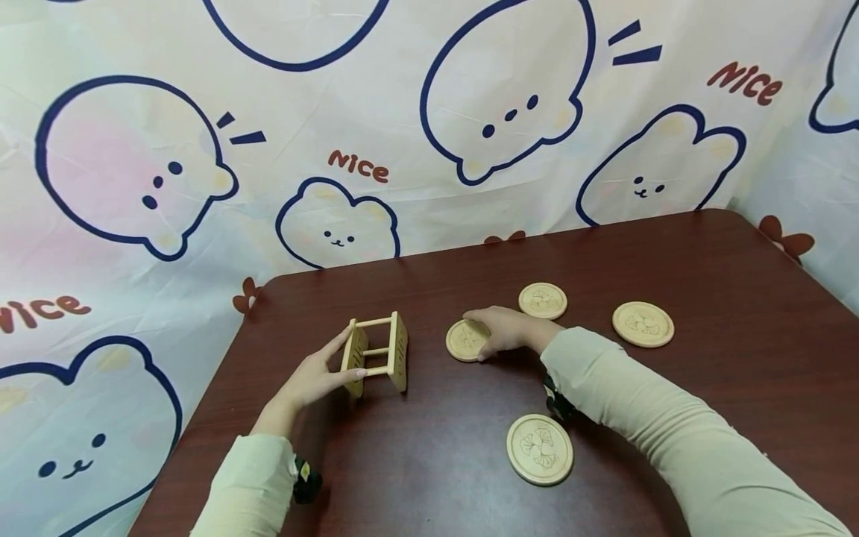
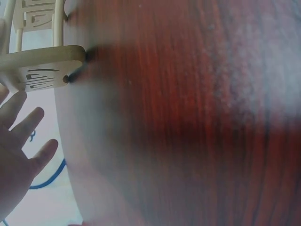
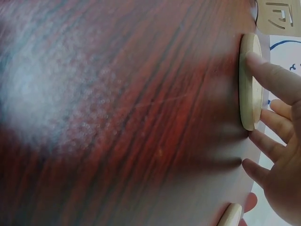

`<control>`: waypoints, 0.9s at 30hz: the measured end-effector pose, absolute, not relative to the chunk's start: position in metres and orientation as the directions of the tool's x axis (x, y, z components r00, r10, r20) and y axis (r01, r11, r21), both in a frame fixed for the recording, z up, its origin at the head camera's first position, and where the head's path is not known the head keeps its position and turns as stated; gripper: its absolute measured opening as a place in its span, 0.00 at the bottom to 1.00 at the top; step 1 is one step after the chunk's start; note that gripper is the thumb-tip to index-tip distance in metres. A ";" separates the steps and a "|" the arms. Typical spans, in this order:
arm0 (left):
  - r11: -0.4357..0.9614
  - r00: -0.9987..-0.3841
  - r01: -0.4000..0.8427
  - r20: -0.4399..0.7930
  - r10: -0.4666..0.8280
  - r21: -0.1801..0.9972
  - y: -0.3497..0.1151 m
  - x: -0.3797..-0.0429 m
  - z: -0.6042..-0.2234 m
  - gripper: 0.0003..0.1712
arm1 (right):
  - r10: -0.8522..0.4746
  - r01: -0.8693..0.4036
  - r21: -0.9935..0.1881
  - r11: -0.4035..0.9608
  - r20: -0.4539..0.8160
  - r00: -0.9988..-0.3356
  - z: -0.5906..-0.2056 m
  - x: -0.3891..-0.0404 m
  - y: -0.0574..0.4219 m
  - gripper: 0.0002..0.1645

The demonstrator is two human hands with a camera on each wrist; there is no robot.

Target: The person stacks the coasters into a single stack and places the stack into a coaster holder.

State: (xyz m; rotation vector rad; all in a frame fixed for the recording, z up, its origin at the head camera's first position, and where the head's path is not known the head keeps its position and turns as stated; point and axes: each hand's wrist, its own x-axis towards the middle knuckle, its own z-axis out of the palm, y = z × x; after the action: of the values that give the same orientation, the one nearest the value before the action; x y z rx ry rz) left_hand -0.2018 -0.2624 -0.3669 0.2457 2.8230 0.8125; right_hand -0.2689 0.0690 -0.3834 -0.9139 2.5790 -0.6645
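Note:
My left hand (image 1: 314, 379) holds a light wooden coaster holder (image 1: 397, 352) by its left panel, thumb at the near end and a finger at the far end. Its two slotted side panels are joined by thin rods, and no coaster stands between them. In the left wrist view the other fingers (image 2: 28, 125) spread beside the holder (image 2: 44, 61). My right hand (image 1: 505, 330) grips a round wooden coaster (image 1: 464, 341) by its edges, right of the holder. The right wrist view shows the thumb (image 3: 273, 75) on this coaster (image 3: 245, 94), which lies at or just above the table.
Three more coasters with engraved leaves lie on the dark brown table (image 1: 429, 462): one behind the right hand (image 1: 542, 300), one farther right (image 1: 643, 324), one nearer (image 1: 540, 450). A printed cloth (image 1: 416, 201) hangs along the table's far and side edges.

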 end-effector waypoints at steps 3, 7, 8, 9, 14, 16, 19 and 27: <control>0.837 -0.968 0.098 -0.144 0.206 0.538 -0.262 -0.202 -0.367 0.48 | -0.653 -0.505 -0.520 0.689 -0.143 -0.744 -0.384 -0.268 0.069 0.46; 0.835 -0.968 0.089 -0.151 0.201 0.543 -0.262 -0.201 -0.368 0.49 | -0.649 -0.496 -0.520 0.695 -0.157 -0.745 -0.384 -0.267 0.070 0.46; 0.834 -0.968 0.085 -0.154 0.199 0.546 -0.262 -0.201 -0.368 0.49 | -0.644 -0.490 -0.519 0.700 -0.164 -0.747 -0.384 -0.266 0.071 0.46; 0.832 -0.968 0.083 -0.154 0.198 0.548 -0.262 -0.201 -0.369 0.49 | -0.643 -0.491 -0.514 0.703 -0.164 -0.748 -0.385 -0.266 0.071 0.46; 0.822 -0.968 0.076 -0.157 0.198 0.565 -0.263 -0.201 -0.370 0.49 | -0.631 -0.489 -0.492 0.720 -0.174 -0.756 -0.385 -0.264 0.073 0.47; 0.817 -0.967 0.080 -0.155 0.203 0.571 -0.263 -0.201 -0.370 0.49 | -0.629 -0.486 -0.488 0.725 -0.181 -0.756 -0.385 -0.263 0.074 0.47; 0.809 -0.967 0.085 -0.149 0.209 0.582 -0.264 -0.201 -0.369 0.49 | -0.631 -0.490 -0.482 0.726 -0.185 -0.754 -0.381 -0.260 0.076 0.47; 0.809 -0.965 0.080 -0.158 0.209 0.582 -0.262 -0.203 -0.366 0.49 | -0.655 -0.533 -0.454 0.714 -0.163 -0.738 -0.379 -0.255 0.088 0.47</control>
State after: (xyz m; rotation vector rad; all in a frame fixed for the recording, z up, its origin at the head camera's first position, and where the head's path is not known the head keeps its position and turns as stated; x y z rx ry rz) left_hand -0.2028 -0.2621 -0.3660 0.2253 2.7801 0.8810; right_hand -0.2554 0.0883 -0.3792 -0.9311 2.6094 -0.5500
